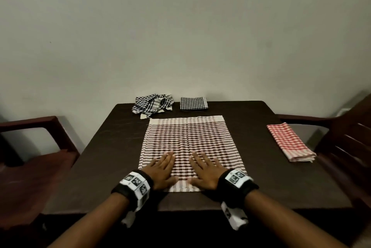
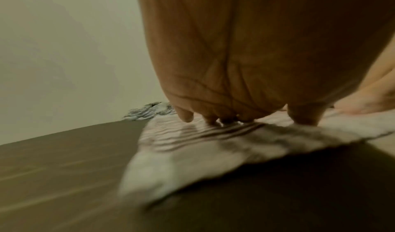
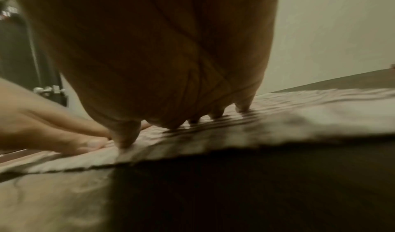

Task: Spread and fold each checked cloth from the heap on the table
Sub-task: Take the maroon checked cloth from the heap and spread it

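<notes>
Head view | brown checked cloth (image 1: 188,143) flat, long axis running away (toward wall) | both hands' fingers (image 1: 167,160) straight, pressing near edge

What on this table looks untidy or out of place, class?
The red checked cloth lies folded at the table's right edge, partly overhanging it. The blue checked heap at the far edge is crumpled. The brown checked cloth lies flat under the left hand and right hand.
</notes>
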